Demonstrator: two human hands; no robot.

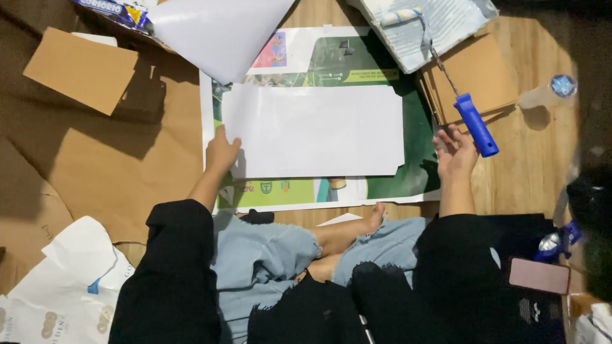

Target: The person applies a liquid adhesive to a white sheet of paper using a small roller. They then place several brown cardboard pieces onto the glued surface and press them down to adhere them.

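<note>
A white rectangular sheet (312, 130) lies flat on a green printed poster (417, 159) spread on the floor. My left hand (221, 151) rests on the sheet's left edge, fingers pressing its lower left corner. My right hand (455, 151) hovers open, palm up, just right of the sheet, its fingers close to the blue handle of a paint roller (476, 124). The roller's head (400, 16) lies in a grey tray (440, 25) at the top. I sit cross-legged, my bare foot (363, 226) touching the poster's near edge.
Brown cardboard pieces (80, 70) lie at the left, a stack of brown boards (478, 76) under the roller. A large white sheet (217, 32) curls at the top. A plastic bottle (549, 91) lies at the right, a pink phone (539, 275) by my knee, white paper bags (64, 286) at bottom left.
</note>
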